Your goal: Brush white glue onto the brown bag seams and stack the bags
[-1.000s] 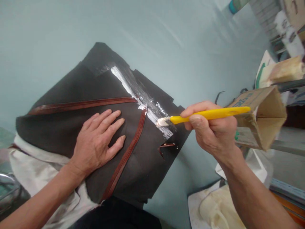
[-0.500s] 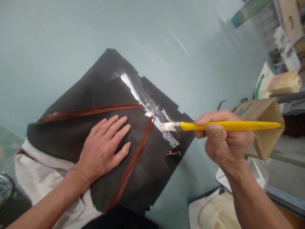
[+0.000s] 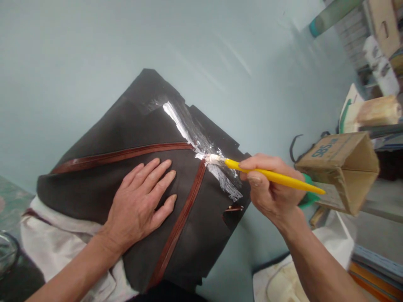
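A dark piece of material (image 3: 132, 121) with two reddish-brown strips (image 3: 185, 209) lies on a pale surface. My left hand (image 3: 141, 197) rests flat on it between the strips, fingers stretched out. In my right hand (image 3: 272, 180) is a brush with a yellow handle (image 3: 277, 176), gripped between thumb and fingers. Its white-coated bristles (image 3: 212, 158) touch the dark material where the strips come close together. A streak of white paste (image 3: 174, 119) runs diagonally across the material. Near its lower end sits a small brown-edged opening (image 3: 233, 209).
Pale grey-green tabletop (image 3: 78, 50) surrounds the material. On the right stand an open cardboard box (image 3: 340, 167), a green object (image 3: 308, 197) partly behind my hand, and a roll (image 3: 379, 111). White cloth (image 3: 63, 235) hangs at the lower left.
My right hand has moved left, bringing the bristles up along the white streak to the strip ends. The brush handle now slants down to the right. My left hand stays in place.
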The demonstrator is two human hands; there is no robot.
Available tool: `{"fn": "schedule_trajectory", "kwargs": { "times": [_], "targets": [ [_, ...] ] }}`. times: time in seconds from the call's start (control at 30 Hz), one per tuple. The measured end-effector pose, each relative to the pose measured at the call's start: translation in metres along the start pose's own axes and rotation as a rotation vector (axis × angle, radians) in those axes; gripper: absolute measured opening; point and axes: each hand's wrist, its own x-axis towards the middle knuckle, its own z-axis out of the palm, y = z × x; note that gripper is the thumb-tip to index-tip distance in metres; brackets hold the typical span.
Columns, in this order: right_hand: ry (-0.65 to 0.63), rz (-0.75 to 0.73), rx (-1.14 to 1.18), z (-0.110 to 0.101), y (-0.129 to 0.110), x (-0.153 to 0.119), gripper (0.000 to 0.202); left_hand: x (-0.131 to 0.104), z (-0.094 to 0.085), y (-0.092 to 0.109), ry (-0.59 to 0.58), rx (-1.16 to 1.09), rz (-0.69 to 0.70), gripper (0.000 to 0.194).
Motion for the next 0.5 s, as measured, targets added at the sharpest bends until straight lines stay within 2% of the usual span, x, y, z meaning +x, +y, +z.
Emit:
{"fn": "schedule_trajectory", "kwargs": {
  "times": [0.13, 0.33, 0.5],
  "targets": [
    [0.031, -0.024, 0.0, -0.004, -0.004, -0.008, 0.011, 0.001, -0.001, 0.0, -0.011, -0.01, -0.004, 0.046],
    [-0.121, -0.174, -0.109, -0.004, -0.017, 0.006, 0.007, 0.001, -0.003, 0.002, -0.023, -0.022, -0.035, 0.044],
    [-0.1, -0.195, -0.109, 0.0, -0.016, 0.008, 0.006, 0.001, -0.003, 0.002, -0.037, 0.0, -0.017, 0.045]
  ]
}}
